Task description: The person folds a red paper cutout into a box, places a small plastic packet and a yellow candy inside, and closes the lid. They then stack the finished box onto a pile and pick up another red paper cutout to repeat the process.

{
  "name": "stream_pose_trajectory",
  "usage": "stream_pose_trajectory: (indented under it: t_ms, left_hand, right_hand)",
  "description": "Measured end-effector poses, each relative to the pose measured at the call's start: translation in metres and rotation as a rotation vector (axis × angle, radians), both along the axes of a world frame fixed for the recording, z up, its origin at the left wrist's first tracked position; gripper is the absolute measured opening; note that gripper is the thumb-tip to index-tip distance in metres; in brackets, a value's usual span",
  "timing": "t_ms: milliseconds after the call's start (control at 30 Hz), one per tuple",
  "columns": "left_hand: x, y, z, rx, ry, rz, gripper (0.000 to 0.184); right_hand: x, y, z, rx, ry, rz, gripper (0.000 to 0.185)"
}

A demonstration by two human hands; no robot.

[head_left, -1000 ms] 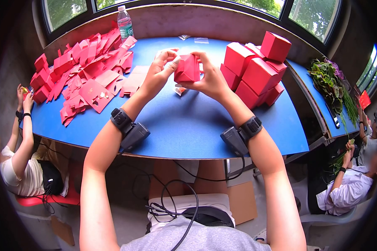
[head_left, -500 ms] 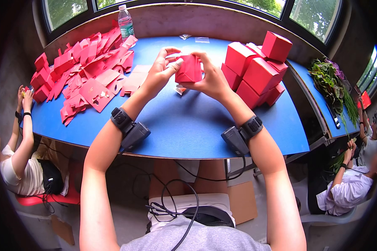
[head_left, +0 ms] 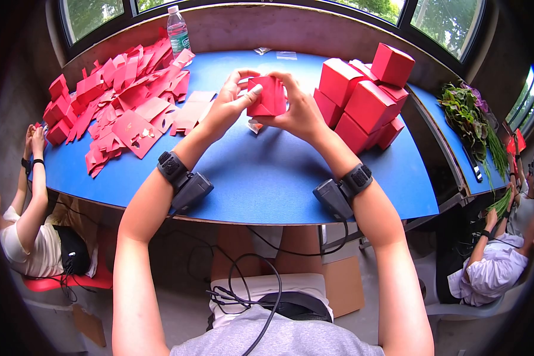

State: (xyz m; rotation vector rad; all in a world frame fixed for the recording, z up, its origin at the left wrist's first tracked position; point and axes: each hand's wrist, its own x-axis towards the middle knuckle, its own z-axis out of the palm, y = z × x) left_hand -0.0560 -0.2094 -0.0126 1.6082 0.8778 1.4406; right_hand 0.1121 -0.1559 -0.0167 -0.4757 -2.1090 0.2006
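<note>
"Where is the box (head_left: pixel 268 99)?"

"Up over the blue table (head_left: pixel 267 190), between the two hands. The right hand (head_left: pixel 298 108) grips its right side. The left hand (head_left: pixel 234 98) holds the other side, with the thumb on the front."

"What's on the table?"

"A messy red heap (head_left: pixel 127 98) on the left, with a bottle (head_left: pixel 178 32) behind it. A stack (head_left: pixel 366 107) of red boxes is on the right."

"And the room?"

"Windows (head_left: pixel 439 29) sit above the far wall (head_left: pixel 267 32), and trees (head_left: pixel 362 10) show outside. Leafy plants (head_left: pixel 466 115) lie on a side table (head_left: pixel 424 104) at the right. A person (head_left: pixel 44 243) sits at the left."
</note>
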Motion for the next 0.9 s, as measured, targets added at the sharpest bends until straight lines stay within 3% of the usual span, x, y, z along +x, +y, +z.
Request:
stream_pose_trajectory:
  t_ms: [233,300,333,400,467,567,733,800,833,900]
  left_hand:
    - [-0.004,0.006,-0.005,0.007,0.059,0.025,0.042]
    - [-0.002,0.008,-0.004,0.093,0.014,0.087,0.041]
    - [-0.003,0.006,-0.002,0.094,0.015,0.086,0.041]
    - [-0.004,0.003,0.002,0.165,0.046,0.087,0.043]
    - [-0.006,0.004,0.002,0.176,0.002,0.088,0.036]
    - [-0.002,-0.005,0.01,0.548,0.48,0.31,0.014]
    - [0.005,-0.012,0.013,0.737,0.776,0.312,0.027]
    - [0.004,-0.012,0.014,0.732,0.771,0.325,0.038]
    - [0.0,-0.012,0.017,0.754,0.846,0.324,0.052]
    - [0.002,-0.016,0.02,0.754,0.896,0.327,0.058]
  right_hand:
    - [0.001,0.003,0.001,-0.015,-0.001,0.001,0.083]
    - [0.0,0.008,0.004,-0.268,0.237,0.113,0.083]
    - [0.0,0.01,0.006,-0.268,0.239,0.112,0.083]
    - [0.006,0.011,0.015,-0.892,0.587,0.365,0.074]
    - [0.014,0.007,0.024,-1.03,0.505,0.453,0.069]
    - [0.015,0.005,0.025,-1.379,0.476,0.483,0.061]
    - [0.008,-0.005,0.02,-1.462,0.357,0.472,0.066]
    - [0.007,-0.004,0.019,-1.475,0.319,0.49,0.064]
    - [0.008,-0.009,0.023,-1.466,0.318,0.47,0.062]
    - [0.013,-0.002,0.019,-1.478,0.293,0.508,0.06]
